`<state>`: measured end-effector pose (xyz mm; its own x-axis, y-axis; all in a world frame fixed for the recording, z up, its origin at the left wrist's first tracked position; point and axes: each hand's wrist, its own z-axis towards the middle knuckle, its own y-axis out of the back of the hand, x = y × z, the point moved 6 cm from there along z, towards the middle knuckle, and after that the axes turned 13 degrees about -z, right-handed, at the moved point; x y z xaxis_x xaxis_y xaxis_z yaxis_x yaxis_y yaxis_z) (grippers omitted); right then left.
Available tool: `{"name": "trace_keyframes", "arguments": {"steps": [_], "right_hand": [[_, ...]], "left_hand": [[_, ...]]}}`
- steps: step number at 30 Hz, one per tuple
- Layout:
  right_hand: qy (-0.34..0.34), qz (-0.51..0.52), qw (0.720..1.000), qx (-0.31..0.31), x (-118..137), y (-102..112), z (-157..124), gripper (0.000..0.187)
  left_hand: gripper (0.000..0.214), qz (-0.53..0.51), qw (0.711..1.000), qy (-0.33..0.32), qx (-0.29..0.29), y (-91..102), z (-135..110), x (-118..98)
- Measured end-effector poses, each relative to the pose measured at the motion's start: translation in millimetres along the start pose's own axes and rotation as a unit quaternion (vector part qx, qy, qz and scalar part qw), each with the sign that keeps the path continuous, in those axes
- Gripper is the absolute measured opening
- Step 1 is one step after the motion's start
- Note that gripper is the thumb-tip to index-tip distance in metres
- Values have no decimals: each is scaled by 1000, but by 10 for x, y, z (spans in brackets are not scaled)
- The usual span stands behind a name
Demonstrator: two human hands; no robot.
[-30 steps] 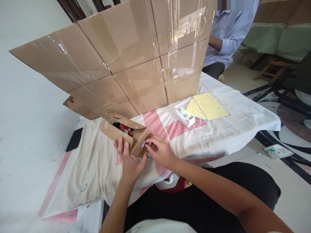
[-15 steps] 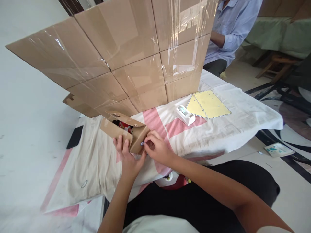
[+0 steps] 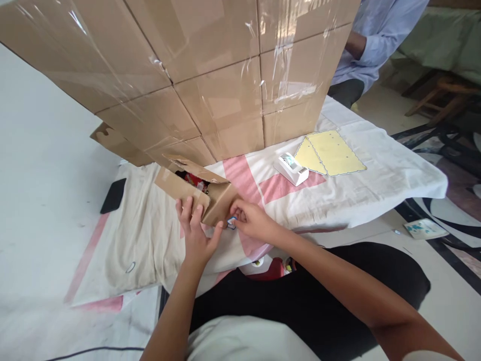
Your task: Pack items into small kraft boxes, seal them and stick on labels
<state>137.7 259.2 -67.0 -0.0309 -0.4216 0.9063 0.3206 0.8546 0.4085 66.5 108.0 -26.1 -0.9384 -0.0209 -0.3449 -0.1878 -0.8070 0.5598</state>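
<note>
A small open cardboard box (image 3: 220, 203) lies on the cloth-covered table (image 3: 361, 185), with red and white items showing inside it. My left hand (image 3: 196, 235) rests against the box's near side, fingers up on its front flap and thumb under its corner. My right hand (image 3: 252, 220) is at the box's lower right corner, fingers pinched on a small blue-edged sticker (image 3: 231, 222) that touches the cardboard.
A tall taped cardboard wall (image 3: 210, 75) stands behind the box. A white label dispenser (image 3: 291, 168) and yellow sheets (image 3: 332, 153) lie to the right. A black phone (image 3: 112, 195) is at the left. Another person in a blue shirt (image 3: 376, 35) sits beyond the table.
My right hand slid with the sticker from the box's right face down to its lower corner. The view moved closer and tilted down. My left hand stayed on the box.
</note>
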Motion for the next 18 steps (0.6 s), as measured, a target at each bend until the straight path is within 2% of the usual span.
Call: {"name": "trace_keyframes", "arguments": {"steps": [3,6,12,15,18], "right_hand": [[-49,-53,997,26,-163,-74,-46,15],[-59,-76,995,26,-205,-104,-45,15],[-79,-214,973,20,-115,-76,27,12],[-86,-271,958,35,-47,-100,32,10],[-82,-319,943,57,18,-147,19,9]], "left_hand": [[71,-18,1000,0,2,39,-11,41],[70,-25,1000,-3,-2,50,-8,58],[63,-45,999,-1,-8,63,-18,78],[57,-58,998,22,-21,95,-48,136],[61,-68,996,40,-37,132,-79,194]]}}
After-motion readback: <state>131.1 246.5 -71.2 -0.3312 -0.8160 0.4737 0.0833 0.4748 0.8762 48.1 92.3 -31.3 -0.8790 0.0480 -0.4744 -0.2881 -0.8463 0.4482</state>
